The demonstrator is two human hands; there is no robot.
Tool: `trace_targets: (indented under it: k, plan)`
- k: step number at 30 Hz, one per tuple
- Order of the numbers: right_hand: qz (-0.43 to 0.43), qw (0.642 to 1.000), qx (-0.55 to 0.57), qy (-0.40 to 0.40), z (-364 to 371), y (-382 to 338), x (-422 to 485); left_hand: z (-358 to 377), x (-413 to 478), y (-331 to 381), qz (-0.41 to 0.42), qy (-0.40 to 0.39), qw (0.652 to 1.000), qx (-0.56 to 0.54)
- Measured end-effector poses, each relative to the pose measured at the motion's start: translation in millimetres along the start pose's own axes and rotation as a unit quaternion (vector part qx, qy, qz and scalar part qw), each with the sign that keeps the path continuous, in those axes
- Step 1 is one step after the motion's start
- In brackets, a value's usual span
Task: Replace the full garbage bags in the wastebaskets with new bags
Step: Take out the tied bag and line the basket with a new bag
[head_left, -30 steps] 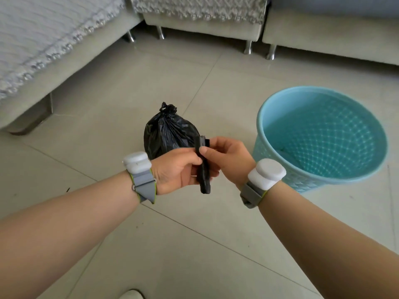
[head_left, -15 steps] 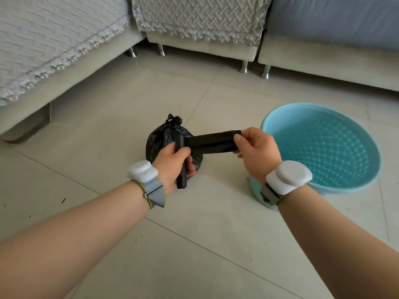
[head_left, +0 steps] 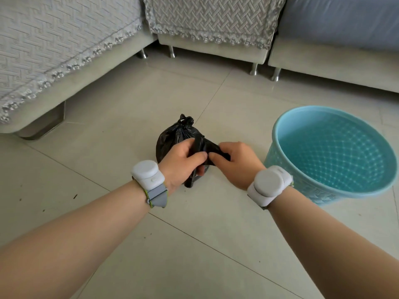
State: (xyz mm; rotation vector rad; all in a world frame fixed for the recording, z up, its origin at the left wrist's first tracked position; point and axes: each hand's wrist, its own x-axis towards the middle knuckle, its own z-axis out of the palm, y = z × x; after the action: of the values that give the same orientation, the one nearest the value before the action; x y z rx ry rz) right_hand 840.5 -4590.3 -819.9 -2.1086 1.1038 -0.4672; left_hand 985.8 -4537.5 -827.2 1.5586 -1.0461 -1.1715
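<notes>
Head view, looking down at a tiled floor (head_left: 129, 100).

The left hand (head_left: 183, 162) is closed round a black roll (head_left: 190, 182) of bags, whose lower end sticks out below the palm. The right hand (head_left: 235, 165) pinches the loose bag (head_left: 212, 147) that leads off the roll. The two thumbs lie just beside each other. Each wrist carries a white wristband (head_left: 149, 175).

The full bag (head_left: 172, 137), black and knotted at the top, sits on the floor directly behind the hands. The left hand hides its lower right part.

The basket (head_left: 280, 158), pale blue with a lattice wall, stands upright on the floor to the right. It is near the right wrist and apart from the full bag. Its mouth is open to the camera and the lattice shows inside.

A sofa (head_left: 64, 50) on metal legs (head_left: 171, 51) runs along the left and far sides, draped with woven, lace-edged covers (head_left: 211, 18). A blue cushion (head_left: 345, 18) lies at the far right. A few dark specks (head_left: 74, 196) dot the floor at the left.
</notes>
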Motion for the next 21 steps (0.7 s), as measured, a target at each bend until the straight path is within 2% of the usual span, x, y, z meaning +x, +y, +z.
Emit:
trace_targets:
  k: [3, 6, 8, 11, 13, 17, 21]
  plan:
    - [0.055, 0.997, 0.048, -0.020, 3, 9, 2, -10, 2, -7, -0.006, 0.086, 0.996, 0.018]
    - [0.110, 0.993, 0.027, 0.017, -4, 25, 5, -26, 6, -15, -0.010, 0.168, 0.985, 0.025]
    - [0.147, 0.988, 0.006, 0.039, -8, 36, 7, -37, 7, -25, -0.021, 0.185, 0.982, 0.037]
    - [0.163, 0.985, -0.043, 0.018, -7, 40, 7, -43, 7, -34, -0.041, 0.141, 0.988, 0.041]
    - [0.109, 0.992, -0.066, -0.003, -1, 32, 4, -39, 5, -34, -0.039, 0.090, 0.994, 0.047]
    - [0.015, 0.999, -0.011, -0.026, 17, 9, 1, -24, 2, -25, -0.027, -0.010, 0.998, 0.052]
    - [0.022, 0.999, 0.034, -0.020, 22, 10, 2, -24, 2, -24, -0.021, -0.012, 0.999, 0.047]
